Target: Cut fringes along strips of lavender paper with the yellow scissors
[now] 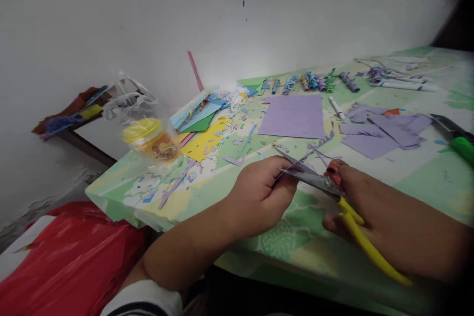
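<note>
Near the table's front edge, my left hand (pixel 264 195) is closed on a thin purple paper strip (pixel 304 157), which sticks out past the thumb. My right hand (pixel 365 207) is wrapped round scissors with yellow handles (pixel 361 237). Their blades are apart and point left at the strip, close to my left fingertips. Something small and red is on a right fingertip. Behind the hands lies a flat purple sheet (pixel 294 116).
Cut purple pieces (pixel 374 143) and a green-handled cutter (pixel 461 145) lie right. Small rolled papers (pixel 313 81) line the back, beside markers (pixel 403 85). Coloured sheets (pixel 207 138) and a yellow-lidded tub (pixel 148 138) in plastic stand left. A red bag (pixel 74 256) is at lower left.
</note>
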A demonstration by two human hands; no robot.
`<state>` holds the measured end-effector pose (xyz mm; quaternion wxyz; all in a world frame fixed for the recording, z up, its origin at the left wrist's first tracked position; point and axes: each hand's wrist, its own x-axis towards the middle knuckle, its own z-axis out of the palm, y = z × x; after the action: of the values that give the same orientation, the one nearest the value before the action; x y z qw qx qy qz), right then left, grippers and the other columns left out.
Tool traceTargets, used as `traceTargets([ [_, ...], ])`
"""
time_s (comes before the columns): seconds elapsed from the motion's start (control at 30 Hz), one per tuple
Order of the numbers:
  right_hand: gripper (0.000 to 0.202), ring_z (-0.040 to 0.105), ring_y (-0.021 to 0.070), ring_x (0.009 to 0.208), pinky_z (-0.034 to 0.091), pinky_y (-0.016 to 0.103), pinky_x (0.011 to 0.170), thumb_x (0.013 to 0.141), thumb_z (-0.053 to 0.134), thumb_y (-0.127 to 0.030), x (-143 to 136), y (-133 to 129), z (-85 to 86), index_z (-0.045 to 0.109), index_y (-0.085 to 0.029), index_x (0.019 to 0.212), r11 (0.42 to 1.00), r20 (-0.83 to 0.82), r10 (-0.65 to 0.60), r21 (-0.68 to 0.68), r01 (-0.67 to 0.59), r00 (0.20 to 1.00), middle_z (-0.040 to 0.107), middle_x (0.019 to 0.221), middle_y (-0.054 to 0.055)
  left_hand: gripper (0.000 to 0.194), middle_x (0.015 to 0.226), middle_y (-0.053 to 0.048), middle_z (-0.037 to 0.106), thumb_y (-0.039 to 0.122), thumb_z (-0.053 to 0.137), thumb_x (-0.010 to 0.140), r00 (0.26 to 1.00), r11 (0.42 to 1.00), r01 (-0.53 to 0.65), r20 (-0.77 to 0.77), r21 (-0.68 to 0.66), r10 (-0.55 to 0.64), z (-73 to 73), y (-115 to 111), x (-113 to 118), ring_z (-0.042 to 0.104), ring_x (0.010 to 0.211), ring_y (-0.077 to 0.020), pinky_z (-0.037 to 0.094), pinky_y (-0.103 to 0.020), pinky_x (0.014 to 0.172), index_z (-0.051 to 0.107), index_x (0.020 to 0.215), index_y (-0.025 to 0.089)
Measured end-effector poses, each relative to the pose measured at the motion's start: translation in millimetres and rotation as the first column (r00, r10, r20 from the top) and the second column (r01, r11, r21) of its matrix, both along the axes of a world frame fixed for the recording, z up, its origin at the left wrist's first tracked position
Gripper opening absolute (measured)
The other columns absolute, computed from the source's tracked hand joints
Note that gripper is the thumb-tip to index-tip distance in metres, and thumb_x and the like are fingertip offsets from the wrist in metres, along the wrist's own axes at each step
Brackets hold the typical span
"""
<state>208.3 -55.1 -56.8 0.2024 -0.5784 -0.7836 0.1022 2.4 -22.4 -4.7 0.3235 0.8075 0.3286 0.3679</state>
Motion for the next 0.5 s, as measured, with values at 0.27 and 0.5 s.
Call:
traceTargets([
  [0.27, 0.057, 0.056, 0.0375, 0.114, 0.052, 0.05, 0.086, 0.076, 0.054, -0.048, 2.6, 1.1, 0.8, 0.043, -0.017, 0.123, 0.997, -0.04, 0.063, -0.044, -0.065, 0.997, 0.057, 0.124, 0.018, 0.02, 0.061, 0.001, 0.058, 0.013, 0.047, 0.079, 1.0, 0.999, 0.009, 0.002, 0.039, -0.009, 0.8, 0.5, -0.4, 0.056, 0.066, -0.0116, 0.044, -0.023, 0.064, 0.048, 0.059, 0.018],
  [0.5, 0.053, 0.057, 0.0386, 0.112, 0.054, 0.049, 0.08, 0.073, 0.057, -0.042, 2.3, -1.6, 2.5, 0.045, -0.019, 0.118, 0.993, -0.071, 0.073, -0.087, -0.08, 0.995, 0.062, 0.113, 0.016, 0.021, 0.059, 0.002, 0.057, 0.013, 0.047, 0.079, 0.997, 0.996, 0.075, 0.033, 0.048, -0.076, 1.2, 0.2, -0.9, 0.054, 0.061, -0.0102, 0.042, -0.022, 0.061, 0.048, 0.06, 0.018],
])
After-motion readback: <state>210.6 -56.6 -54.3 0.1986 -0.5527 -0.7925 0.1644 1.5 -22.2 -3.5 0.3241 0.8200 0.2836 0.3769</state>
